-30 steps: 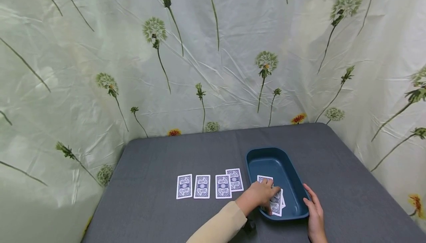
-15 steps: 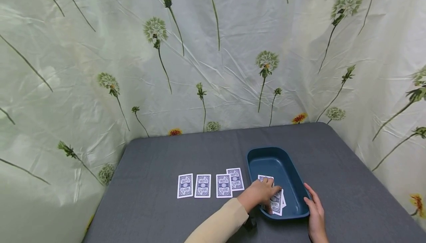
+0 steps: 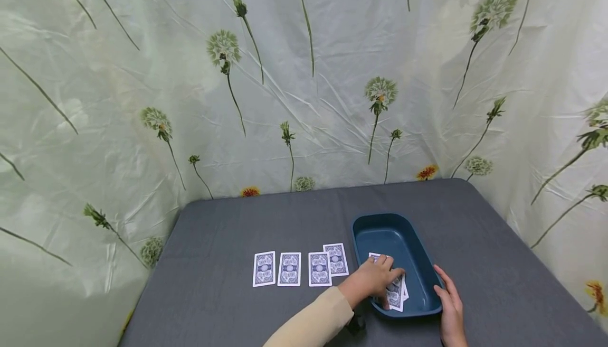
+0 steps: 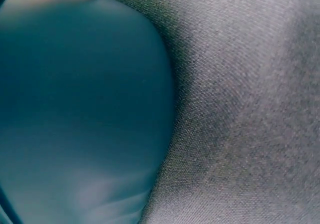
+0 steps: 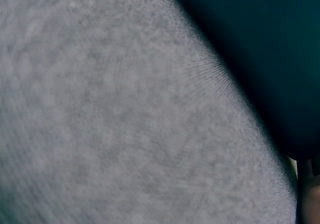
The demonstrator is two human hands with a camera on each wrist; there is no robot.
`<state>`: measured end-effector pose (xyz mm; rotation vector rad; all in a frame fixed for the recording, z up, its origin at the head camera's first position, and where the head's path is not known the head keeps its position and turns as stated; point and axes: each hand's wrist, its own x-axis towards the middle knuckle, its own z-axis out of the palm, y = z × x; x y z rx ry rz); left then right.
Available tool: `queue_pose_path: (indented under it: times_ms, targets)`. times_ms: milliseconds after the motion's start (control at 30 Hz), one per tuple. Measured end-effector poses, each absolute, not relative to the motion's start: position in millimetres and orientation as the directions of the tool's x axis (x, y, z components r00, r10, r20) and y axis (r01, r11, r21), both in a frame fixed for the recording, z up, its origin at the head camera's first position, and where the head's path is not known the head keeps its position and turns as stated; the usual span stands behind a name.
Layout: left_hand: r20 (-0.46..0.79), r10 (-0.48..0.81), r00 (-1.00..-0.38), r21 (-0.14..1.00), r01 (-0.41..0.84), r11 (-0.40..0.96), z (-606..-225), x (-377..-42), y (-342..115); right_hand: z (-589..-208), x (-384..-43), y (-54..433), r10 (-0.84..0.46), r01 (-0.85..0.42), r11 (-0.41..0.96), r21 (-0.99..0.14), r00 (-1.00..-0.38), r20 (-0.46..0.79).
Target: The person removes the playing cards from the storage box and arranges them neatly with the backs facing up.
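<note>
In the head view, my left hand (image 3: 372, 280) reaches into a dark teal tray (image 3: 415, 241) and holds patterned playing cards (image 3: 395, 293), thumb at their near edge and fingers spread over them. Part of the cards lies hidden beneath that hand. At the tray's right side, my right hand (image 3: 451, 307) grips the rim near the front corner. The left wrist view is mostly filled by the tray's outer wall (image 4: 85, 93). In the right wrist view the dark tray (image 5: 260, 48) takes up the upper right, with a blurred bit of skin at the lower right edge.
Left of the tray, several face-down cards (image 3: 290, 269) lie in a row on the grey tablecloth (image 3: 228, 231); two at the right end overlap. A curtain printed with dandelions (image 3: 313, 99) hangs behind the table. A small black object (image 3: 355, 324) sits under the left wrist.
The fingers of my left hand have shifted slightly rightward over the cards, covering more of the far one. My right hand and the tray have stayed in place.
</note>
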<state>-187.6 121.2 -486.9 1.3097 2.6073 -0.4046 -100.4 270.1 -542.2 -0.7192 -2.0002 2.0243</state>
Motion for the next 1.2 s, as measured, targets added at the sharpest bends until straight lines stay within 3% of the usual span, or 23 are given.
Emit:
queue_pose_path:
  times_ms: [633,967,1200]
  targets:
    - [-0.321,0.719,-0.616,-0.117,0.78,0.615,-489,-189,125,-541,-99,275,0.426,0.219,-0.083,-0.972,-0.874,-0.233]
    - [-0.171,0.794,-0.584,-0.24,0.806,0.541,-490,-170,120,-545,-95,272,0.43,0.266,-0.086,-0.96,-0.859,-0.276]
    - [-0.158,0.818,-0.552,-0.269,0.822,0.503,-486,-169,119,-543,-98,275,0.408,0.256,-0.092,-0.962,-0.872,-0.271]
